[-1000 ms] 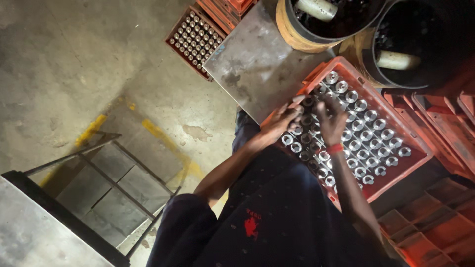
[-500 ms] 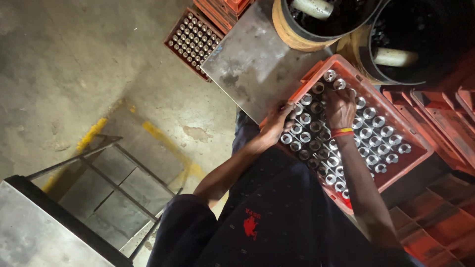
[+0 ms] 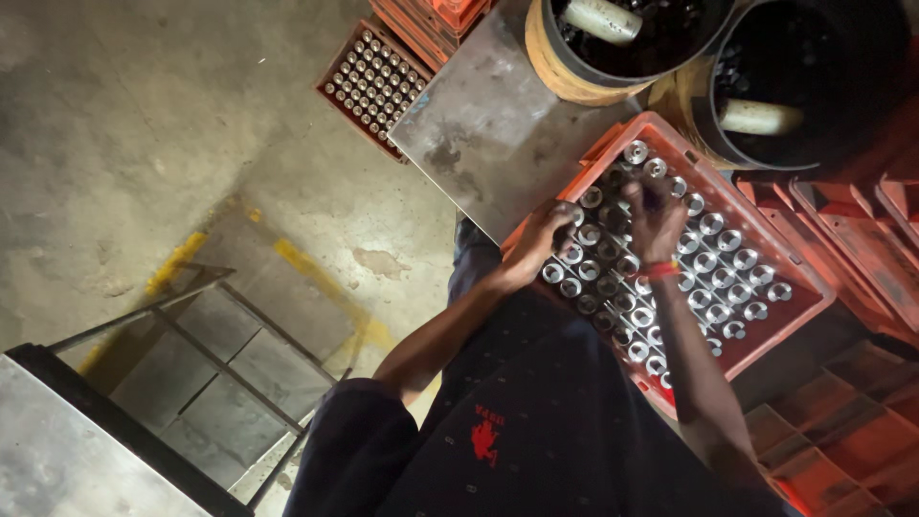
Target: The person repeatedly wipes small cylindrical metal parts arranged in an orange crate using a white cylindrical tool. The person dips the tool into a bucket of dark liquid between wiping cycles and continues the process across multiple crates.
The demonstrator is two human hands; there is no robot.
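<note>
Resting on red crate (image 3: 802, 273) of metal cups, both hands, grip unclear; stained concrete floor (image 3: 144, 124), dim.

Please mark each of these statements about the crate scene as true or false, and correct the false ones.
1. Both hands are over the red crate of metal cylinders. True: the left hand is at its near-left edge and the right hand is over the rows further in.
2. The crate is half empty. False: cylinders fill nearly every cell that shows.
3. A second filled crate lies on the concrete floor. True.
4. The right wrist is bare. False: it wears a red wristband.
5. The two dark drums are closed with lids. False: they are open, each with a pale tube inside.
</note>
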